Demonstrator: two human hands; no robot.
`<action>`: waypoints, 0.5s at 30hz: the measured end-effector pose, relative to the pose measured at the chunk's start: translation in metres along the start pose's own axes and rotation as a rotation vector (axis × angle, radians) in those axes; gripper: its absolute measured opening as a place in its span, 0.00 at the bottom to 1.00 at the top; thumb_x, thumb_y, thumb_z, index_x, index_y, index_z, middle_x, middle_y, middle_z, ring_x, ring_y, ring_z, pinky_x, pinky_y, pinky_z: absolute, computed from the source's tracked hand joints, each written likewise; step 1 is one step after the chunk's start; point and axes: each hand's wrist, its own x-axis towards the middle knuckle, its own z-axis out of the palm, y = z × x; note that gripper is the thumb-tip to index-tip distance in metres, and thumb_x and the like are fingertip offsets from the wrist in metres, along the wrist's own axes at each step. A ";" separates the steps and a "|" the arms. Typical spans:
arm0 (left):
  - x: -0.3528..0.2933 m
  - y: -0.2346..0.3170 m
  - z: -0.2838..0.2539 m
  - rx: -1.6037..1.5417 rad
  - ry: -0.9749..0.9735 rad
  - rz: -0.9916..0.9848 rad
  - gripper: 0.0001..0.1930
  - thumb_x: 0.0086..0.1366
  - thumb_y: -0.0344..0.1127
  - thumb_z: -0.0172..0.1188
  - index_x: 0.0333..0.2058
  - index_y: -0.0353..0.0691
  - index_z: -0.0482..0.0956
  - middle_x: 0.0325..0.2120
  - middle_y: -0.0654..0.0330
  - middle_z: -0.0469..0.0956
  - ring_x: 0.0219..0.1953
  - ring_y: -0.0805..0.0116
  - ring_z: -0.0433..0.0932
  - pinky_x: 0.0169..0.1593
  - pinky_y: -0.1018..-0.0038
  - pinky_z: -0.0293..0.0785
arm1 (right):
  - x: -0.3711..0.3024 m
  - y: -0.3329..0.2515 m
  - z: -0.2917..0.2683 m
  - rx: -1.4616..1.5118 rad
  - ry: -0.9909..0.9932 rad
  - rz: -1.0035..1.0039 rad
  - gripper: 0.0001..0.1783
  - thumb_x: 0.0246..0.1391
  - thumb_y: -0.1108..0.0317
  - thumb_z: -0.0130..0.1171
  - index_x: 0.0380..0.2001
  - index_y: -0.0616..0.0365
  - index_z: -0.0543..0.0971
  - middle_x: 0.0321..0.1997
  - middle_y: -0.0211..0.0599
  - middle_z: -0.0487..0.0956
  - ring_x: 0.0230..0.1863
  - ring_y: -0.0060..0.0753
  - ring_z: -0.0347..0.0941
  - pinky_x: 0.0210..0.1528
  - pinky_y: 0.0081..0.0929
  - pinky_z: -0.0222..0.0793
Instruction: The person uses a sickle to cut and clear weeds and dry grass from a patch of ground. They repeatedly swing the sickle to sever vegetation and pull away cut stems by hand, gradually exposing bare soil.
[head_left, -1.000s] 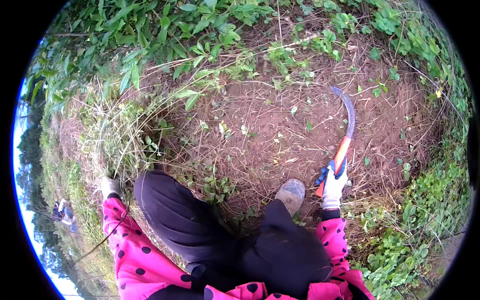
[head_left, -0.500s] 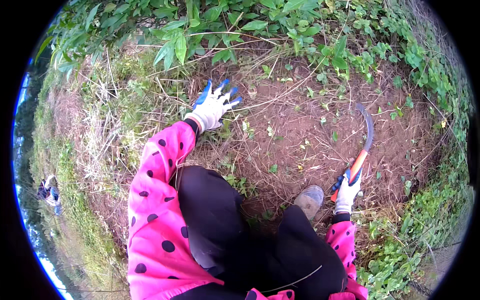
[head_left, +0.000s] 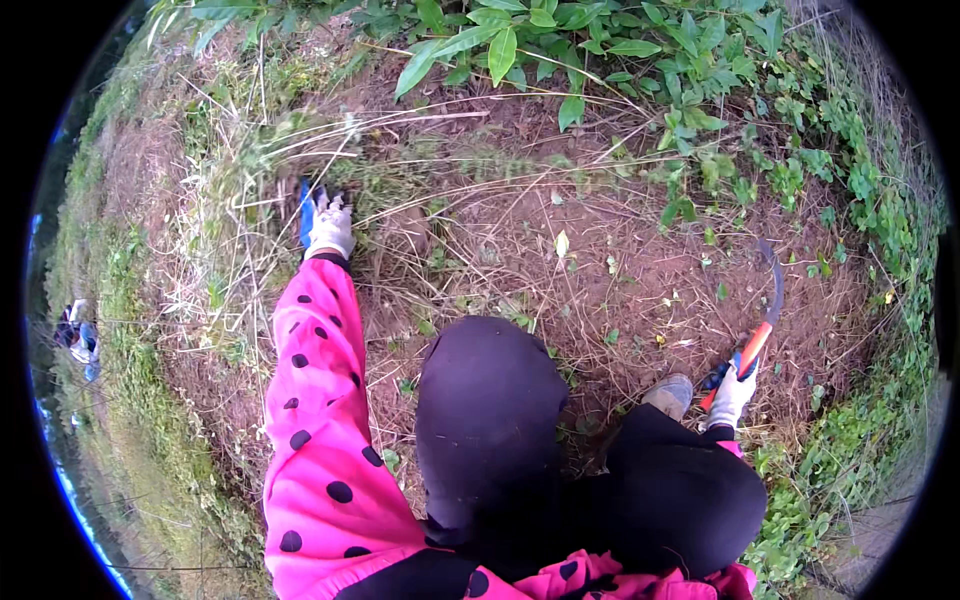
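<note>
My left hand, in a white glove with a blue coating, is low among loose grass and weeds at the upper left. Blurred stems lie around its fingers, which are partly hidden, so I cannot make out whether they grip any. My right hand, gloved alike, is closed round the orange handle of a sickle at the right. The sickle's curved dark blade points away from me, over the bare soil.
Leafy green branches hang over the far side. Creeping plants line the right edge. My bent knees and one boot are close below. Another person is far off at the left. Brown soil with straw lies between my hands.
My left hand has moved left from the soil, and loose grass around it has shifted. The view has swung left. My right hand keeps its hold on the sickle.
</note>
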 end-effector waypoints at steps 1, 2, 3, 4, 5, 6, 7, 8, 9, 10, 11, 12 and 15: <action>-0.014 -0.044 0.005 0.025 -0.019 -0.109 0.28 0.50 0.36 0.57 0.54 0.48 0.68 0.61 0.57 0.54 0.64 0.50 0.47 0.65 0.60 0.41 | 0.003 0.002 -0.006 -0.049 -0.010 -0.008 0.23 0.56 0.67 0.52 0.55 0.51 0.63 0.17 0.25 0.67 0.11 0.17 0.60 0.11 0.19 0.58; -0.037 -0.085 0.012 0.014 -0.074 -0.250 0.27 0.52 0.36 0.54 0.54 0.48 0.67 0.62 0.58 0.54 0.64 0.49 0.47 0.65 0.56 0.38 | -0.011 -0.014 -0.001 0.001 0.013 -0.017 0.17 0.56 0.66 0.52 0.48 0.52 0.66 0.16 0.25 0.66 0.11 0.18 0.61 0.10 0.19 0.59; -0.061 -0.119 0.017 0.007 -0.144 -0.385 0.26 0.54 0.35 0.52 0.54 0.49 0.67 0.62 0.60 0.53 0.64 0.49 0.46 0.65 0.52 0.35 | -0.009 -0.011 -0.004 0.026 0.001 -0.015 0.13 0.56 0.66 0.52 0.44 0.53 0.66 0.16 0.26 0.66 0.11 0.19 0.61 0.10 0.20 0.59; -0.078 -0.141 0.023 0.008 -0.217 -0.479 0.24 0.56 0.34 0.49 0.55 0.49 0.67 0.63 0.61 0.52 0.65 0.48 0.46 0.65 0.49 0.33 | -0.008 -0.011 -0.013 0.049 0.004 -0.017 0.10 0.56 0.65 0.51 0.40 0.53 0.67 0.16 0.26 0.66 0.11 0.20 0.61 0.10 0.20 0.60; -0.091 -0.174 0.046 0.086 -0.307 -0.438 0.23 0.57 0.36 0.49 0.54 0.49 0.68 0.61 0.57 0.55 0.64 0.50 0.50 0.65 0.53 0.37 | -0.012 -0.022 -0.010 0.101 0.049 -0.002 0.06 0.56 0.67 0.51 0.35 0.52 0.67 0.15 0.27 0.66 0.10 0.22 0.61 0.09 0.24 0.61; -0.106 -0.199 0.072 0.018 -0.344 -0.486 0.21 0.57 0.37 0.49 0.51 0.44 0.70 0.57 0.53 0.62 0.61 0.55 0.56 0.64 0.58 0.44 | -0.016 -0.030 -0.004 0.121 0.053 0.025 0.06 0.56 0.67 0.51 0.36 0.53 0.66 0.15 0.28 0.66 0.11 0.22 0.61 0.10 0.24 0.61; -0.123 -0.223 0.108 0.176 -0.442 -0.307 0.19 0.57 0.38 0.50 0.46 0.40 0.73 0.52 0.52 0.67 0.59 0.59 0.60 0.63 0.60 0.49 | -0.018 -0.038 0.003 0.132 0.026 -0.018 0.06 0.56 0.67 0.51 0.35 0.54 0.66 0.16 0.28 0.66 0.11 0.21 0.61 0.10 0.24 0.61; -0.131 -0.211 0.134 0.113 -0.364 -0.335 0.19 0.56 0.39 0.50 0.45 0.39 0.74 0.50 0.53 0.68 0.57 0.59 0.62 0.61 0.58 0.52 | -0.018 -0.046 0.001 0.125 0.028 -0.067 0.07 0.56 0.67 0.51 0.35 0.55 0.66 0.17 0.28 0.67 0.11 0.21 0.61 0.11 0.23 0.61; -0.153 -0.243 0.187 0.160 -0.253 -0.389 0.20 0.56 0.40 0.50 0.47 0.40 0.72 0.50 0.54 0.69 0.58 0.61 0.61 0.61 0.57 0.52 | -0.026 -0.061 0.024 0.140 -0.022 -0.065 0.07 0.57 0.67 0.51 0.36 0.56 0.67 0.18 0.28 0.68 0.12 0.21 0.61 0.12 0.22 0.61; -0.136 -0.196 0.191 0.182 -0.476 -0.186 0.24 0.55 0.39 0.51 0.51 0.41 0.69 0.54 0.54 0.65 0.60 0.57 0.58 0.62 0.57 0.49 | -0.037 -0.082 0.018 0.104 -0.049 -0.088 0.08 0.57 0.67 0.51 0.38 0.55 0.67 0.19 0.29 0.68 0.12 0.20 0.61 0.12 0.22 0.60; -0.133 -0.167 0.191 0.058 -0.362 -0.233 0.25 0.54 0.40 0.51 0.53 0.44 0.68 0.57 0.54 0.61 0.62 0.57 0.55 0.64 0.58 0.46 | -0.050 -0.103 0.019 0.086 -0.093 -0.119 0.09 0.57 0.66 0.50 0.39 0.55 0.67 0.18 0.28 0.68 0.12 0.19 0.61 0.12 0.21 0.61; -0.131 -0.140 0.187 -0.046 -0.497 -0.274 0.26 0.54 0.41 0.51 0.54 0.47 0.67 0.60 0.54 0.58 0.63 0.56 0.53 0.65 0.58 0.43 | -0.060 -0.119 0.017 0.066 -0.137 -0.145 0.10 0.57 0.66 0.50 0.41 0.56 0.66 0.18 0.28 0.68 0.12 0.18 0.61 0.12 0.21 0.62; -0.118 -0.133 0.200 -0.038 -0.500 -0.310 0.26 0.55 0.42 0.52 0.55 0.49 0.66 0.60 0.56 0.58 0.63 0.55 0.53 0.65 0.60 0.43 | -0.070 -0.159 0.002 -0.042 -0.176 -0.284 0.24 0.56 0.70 0.52 0.56 0.54 0.62 0.19 0.29 0.69 0.12 0.17 0.62 0.12 0.19 0.61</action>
